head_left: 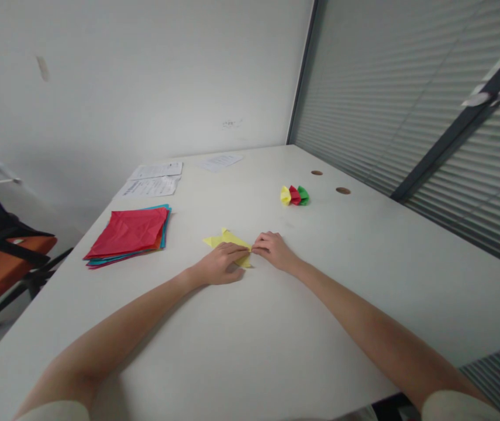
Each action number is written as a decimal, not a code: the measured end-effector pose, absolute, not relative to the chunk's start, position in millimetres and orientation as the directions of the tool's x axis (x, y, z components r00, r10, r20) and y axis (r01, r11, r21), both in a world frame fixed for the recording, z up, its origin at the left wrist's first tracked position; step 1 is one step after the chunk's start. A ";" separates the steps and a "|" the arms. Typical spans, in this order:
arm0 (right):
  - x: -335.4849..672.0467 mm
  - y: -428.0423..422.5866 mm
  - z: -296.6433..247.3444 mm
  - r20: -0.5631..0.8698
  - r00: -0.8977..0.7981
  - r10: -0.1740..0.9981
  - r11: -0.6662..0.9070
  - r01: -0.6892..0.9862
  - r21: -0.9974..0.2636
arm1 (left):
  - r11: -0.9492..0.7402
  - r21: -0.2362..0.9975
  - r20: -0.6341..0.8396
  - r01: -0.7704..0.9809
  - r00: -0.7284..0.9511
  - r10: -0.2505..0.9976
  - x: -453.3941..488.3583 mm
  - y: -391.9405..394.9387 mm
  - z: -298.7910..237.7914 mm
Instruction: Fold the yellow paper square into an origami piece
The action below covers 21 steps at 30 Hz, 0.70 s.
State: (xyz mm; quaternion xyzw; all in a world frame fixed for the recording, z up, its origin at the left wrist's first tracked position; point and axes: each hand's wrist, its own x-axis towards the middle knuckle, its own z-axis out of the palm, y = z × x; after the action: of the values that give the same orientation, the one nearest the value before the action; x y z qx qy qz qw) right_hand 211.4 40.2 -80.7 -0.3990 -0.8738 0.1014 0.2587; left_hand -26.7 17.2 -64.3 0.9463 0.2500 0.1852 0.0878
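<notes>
Grip of the right hand (275, 251): thumb and fingertips drawn together at the right-hand end of a thin, folded, yellow paper (232, 237), pinching its narrow tip. Grip of the left hand (221, 264): palm down over the same paper, fingers extended toward the right grip, thumb set apart on the near side; it lies across the paper without clasping it. The yellow paper rests on the broad white surface (250, 351) beneath the left grip, its pointed corners showing beyond and on the near side of the fingers. Beyond the right grip and slightly right: three small fan-shaped paper pieces (294, 196), yellow, red and green, side by side; farther right, two round brown holes (343, 190). Left of the left grip: a stack of thin rectangular paper sheets (133, 234), red uppermost, with blue and orange edges. Beyond that stack: white printed sheets (153, 186). Well left of both grips: an orange-seated chair with black arms (4, 269).
</notes>
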 end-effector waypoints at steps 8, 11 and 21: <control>203.7 35.5 -77.7 0.251 -0.390 0.886 0.464 0.751 -0.470 | -0.856 0.164 0.244 0.490 0.821 0.517 -24.1 15.0 -57.7; 199.1 31.6 -78.1 0.219 -0.261 0.940 0.338 0.799 -0.497 | -0.861 0.139 0.237 0.489 0.828 0.508 -24.2 14.4 -57.4; 189.3 26.3 -72.8 0.167 -0.092 0.982 0.166 0.846 -0.507 | -0.871 0.134 0.244 0.473 0.836 0.491 -23.3 14.1 -57.5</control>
State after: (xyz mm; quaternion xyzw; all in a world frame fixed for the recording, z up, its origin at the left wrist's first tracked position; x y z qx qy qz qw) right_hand 189.3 26.3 -72.8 -0.6298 -0.7252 0.1423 0.2390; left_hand -23.3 14.1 -57.5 0.9575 0.2517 0.1365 0.0340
